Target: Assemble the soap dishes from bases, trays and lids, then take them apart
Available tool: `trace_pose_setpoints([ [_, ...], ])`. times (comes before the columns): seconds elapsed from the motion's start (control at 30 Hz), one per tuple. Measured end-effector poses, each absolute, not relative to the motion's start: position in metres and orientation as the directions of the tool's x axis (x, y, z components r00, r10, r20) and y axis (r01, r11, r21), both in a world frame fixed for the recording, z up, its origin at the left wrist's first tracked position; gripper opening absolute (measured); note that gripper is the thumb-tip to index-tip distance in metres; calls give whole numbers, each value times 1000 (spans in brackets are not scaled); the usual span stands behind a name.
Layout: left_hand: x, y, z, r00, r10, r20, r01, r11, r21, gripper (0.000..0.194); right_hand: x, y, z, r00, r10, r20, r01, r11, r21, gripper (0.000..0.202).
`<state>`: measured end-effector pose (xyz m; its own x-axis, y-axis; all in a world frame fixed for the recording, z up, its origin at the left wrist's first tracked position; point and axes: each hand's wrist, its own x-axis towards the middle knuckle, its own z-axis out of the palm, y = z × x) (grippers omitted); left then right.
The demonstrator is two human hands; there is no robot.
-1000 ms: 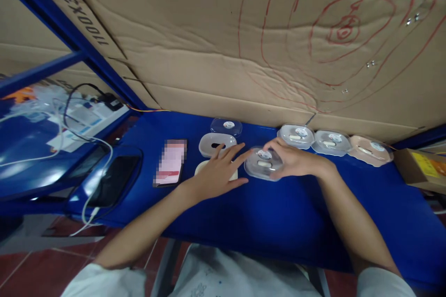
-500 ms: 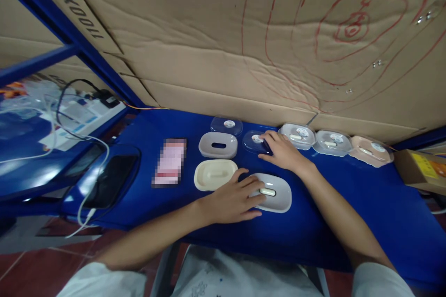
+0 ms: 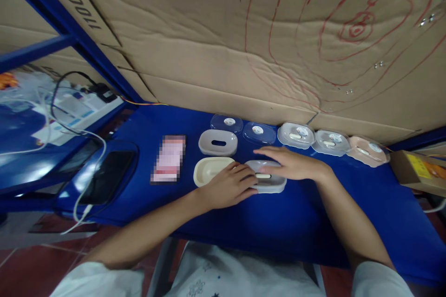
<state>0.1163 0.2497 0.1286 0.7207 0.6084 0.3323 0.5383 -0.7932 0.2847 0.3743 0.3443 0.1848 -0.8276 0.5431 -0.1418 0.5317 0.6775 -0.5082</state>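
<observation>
Head view, rounded pale-grey dish [image 3: 278, 182], central cream bar [image 3: 265, 176], left fingers [image 3: 245, 172] at rim, grip unclear, right fingers [image 3: 271, 150] apart

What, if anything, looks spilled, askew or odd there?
I see no spill or breakage around the left hand, right hand or the grey dish between them. What stands out is the cardboard panel behind, wrinkled and scrawled with red lines.

Looks forward and down from the wearer's head, over the shirt [image 3: 226, 271]; sits close above the bench [image 3: 299, 222], framing left hand [image 3: 228, 188] and right hand [image 3: 292, 163] near the centre, and takes in the cardboard [image 3: 181, 23] behind.
</observation>
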Motion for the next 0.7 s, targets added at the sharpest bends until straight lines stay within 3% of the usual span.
trace_pose_setpoints([
  [0.1,114,251,127,674,629,387,542,-777,321,24,370,335,190,-882,436,-182,451,660,-601,82],
  [0.2,113,252,125,621,658,426,552,-753,358,24,367,333,190,-864,452,-221,485,634,-602,82],
  [0.4,111,255,125,538,755,374,583,-654,483,81,377,326,206,-828,512,-229,544,632,-552,76],
  [0.5,110,254,126,579,739,344,525,-661,536,89,379,314,216,-838,511,-192,526,661,-535,75],
  [0.7,112,247,123,605,726,326,471,-657,588,103,376,298,227,-827,504,-248,553,651,-521,85],
])
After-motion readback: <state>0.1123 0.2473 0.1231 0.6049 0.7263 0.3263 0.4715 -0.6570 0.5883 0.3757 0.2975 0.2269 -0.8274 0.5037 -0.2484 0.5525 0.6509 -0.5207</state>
